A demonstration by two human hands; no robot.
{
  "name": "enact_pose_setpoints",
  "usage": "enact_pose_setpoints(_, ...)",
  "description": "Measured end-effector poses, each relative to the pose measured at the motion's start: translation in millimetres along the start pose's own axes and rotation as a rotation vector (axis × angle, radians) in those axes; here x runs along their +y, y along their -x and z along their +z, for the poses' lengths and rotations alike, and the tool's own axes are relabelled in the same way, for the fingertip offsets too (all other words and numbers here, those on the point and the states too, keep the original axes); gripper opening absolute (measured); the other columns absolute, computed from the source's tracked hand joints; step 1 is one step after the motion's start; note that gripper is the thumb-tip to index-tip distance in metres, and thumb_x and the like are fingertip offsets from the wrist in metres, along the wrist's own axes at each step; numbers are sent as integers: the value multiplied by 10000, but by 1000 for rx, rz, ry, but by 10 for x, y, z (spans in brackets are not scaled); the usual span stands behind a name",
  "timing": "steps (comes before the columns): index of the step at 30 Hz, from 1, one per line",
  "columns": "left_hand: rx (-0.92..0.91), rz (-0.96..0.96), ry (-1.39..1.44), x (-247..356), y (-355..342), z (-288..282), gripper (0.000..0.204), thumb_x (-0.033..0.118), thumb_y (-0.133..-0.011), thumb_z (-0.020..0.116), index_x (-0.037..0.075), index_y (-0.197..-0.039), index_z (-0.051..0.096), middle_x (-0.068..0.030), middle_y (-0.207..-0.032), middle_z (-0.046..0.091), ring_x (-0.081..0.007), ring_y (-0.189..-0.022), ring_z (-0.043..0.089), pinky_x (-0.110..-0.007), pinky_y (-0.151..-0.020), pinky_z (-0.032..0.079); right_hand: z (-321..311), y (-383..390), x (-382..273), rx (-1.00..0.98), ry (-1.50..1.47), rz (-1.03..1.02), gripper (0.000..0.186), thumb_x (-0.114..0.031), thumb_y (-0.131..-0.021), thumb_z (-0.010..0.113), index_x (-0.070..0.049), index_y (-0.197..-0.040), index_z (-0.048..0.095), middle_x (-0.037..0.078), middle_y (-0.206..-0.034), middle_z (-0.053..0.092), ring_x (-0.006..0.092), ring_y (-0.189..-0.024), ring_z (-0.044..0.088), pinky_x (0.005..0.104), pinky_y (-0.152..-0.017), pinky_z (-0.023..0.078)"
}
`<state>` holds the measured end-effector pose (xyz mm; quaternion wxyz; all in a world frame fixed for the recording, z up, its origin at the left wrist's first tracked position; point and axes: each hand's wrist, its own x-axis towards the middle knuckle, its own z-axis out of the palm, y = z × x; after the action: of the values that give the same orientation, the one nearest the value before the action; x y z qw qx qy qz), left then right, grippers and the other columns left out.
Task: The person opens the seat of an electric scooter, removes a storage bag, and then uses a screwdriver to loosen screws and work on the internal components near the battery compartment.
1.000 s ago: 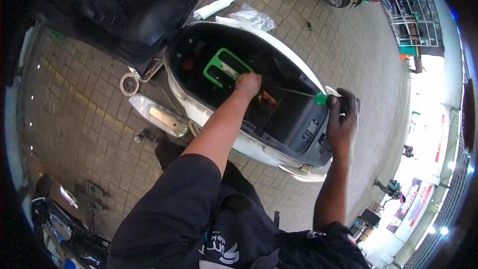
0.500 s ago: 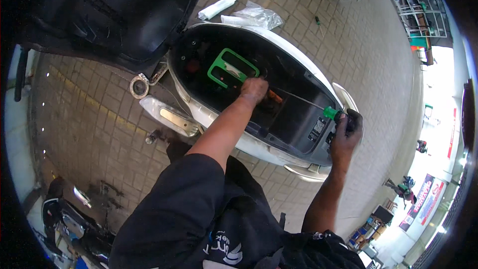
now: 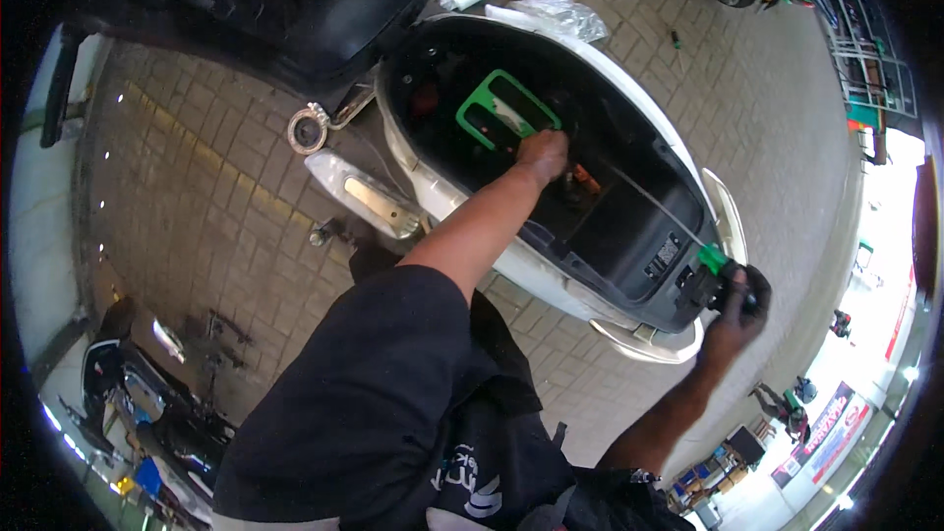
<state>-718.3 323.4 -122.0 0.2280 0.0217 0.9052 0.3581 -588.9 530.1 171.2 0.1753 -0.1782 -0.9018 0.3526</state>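
A white scooter's open under-seat compartment [image 3: 600, 246] lies before me. Inside it sits a green frame-shaped handle [image 3: 509, 108] with two long openings. Closed against the near right corner of this handle is my left hand [image 3: 544, 154]; its fingertips and whatever they grip are hidden. At the compartment's right end, my right hand [image 3: 737, 320] is wrapped round the green and black grip of a screwdriver [image 3: 712, 257]. The screwdriver's long thin shaft slants over the compartment toward the left hand. An orange part [image 3: 586, 180] shows low inside, just right of that hand.
The raised black seat [image 3: 285, 10] fills the upper left. White and clear plastic wrapping [image 3: 565, 15] lies beyond the scooter. A ring-shaped part [image 3: 307, 131] and a pale lamp-like piece [image 3: 362, 195] are at its near left side. Another scooter [image 3: 147, 413] stands lower left.
The view has shifted, so the scooter and both hands appear farther right. The right hand has drawn the screwdriver grip slightly outward past the compartment's end. The left hand stays at the green handle.
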Motion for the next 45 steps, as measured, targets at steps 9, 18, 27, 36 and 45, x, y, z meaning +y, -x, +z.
enact_pose_setpoints(9,167,-249,401,-101,-4,-93,211,194,-825,632,32,-949,687,-179,-966,695,-336,-902,677,-442,-804,541,-466,269,-489,128,115,-56,297,-264,-963,578,3,-1092,601,84,-808,611,126,-647,534,253,-552,443)
enact_pose_setpoints(18,-311,74,2384,-1207,1135,-1369,162,239,-853,652,88,-800,628,-52,-800,600,-222,-840,584,-419,-803,505,-516,517,-418,247,124,1,315,-286,-971,557,-13,-1120,609,76,-843,616,128,-683,519,260,-594,421)
enact_pose_setpoints(27,233,-190,1912,-4367,996,-1128,288,326,-897,539,57,-970,611,-75,-890,625,-217,-881,610,-352,-779,503,137,672,-207,85,86,-14,237,-178,-935,622,-4,-1092,589,153,-1037,658,152,-764,600,251,-594,490)
enact_pose_setpoints(36,310,-287,224,-5124,-197,-793,205,224,-894,520,52,-955,614,-108,-856,600,-226,-769,562,-346,-723,472,182,868,-83,29,235,25,261,-237,-908,659,-26,-1034,570,165,-1091,636,134,-764,585,228,-576,451)
enact_pose_setpoints(45,400,-427,343,-4935,-365,-768,288,245,-889,580,0,-1038,601,-129,-965,628,-240,-854,595,-343,-779,476,74,854,111,43,304,-1,286,-301,-903,664,-66,-1036,568,151,-1095,639,156,-827,609,224,-602,464)
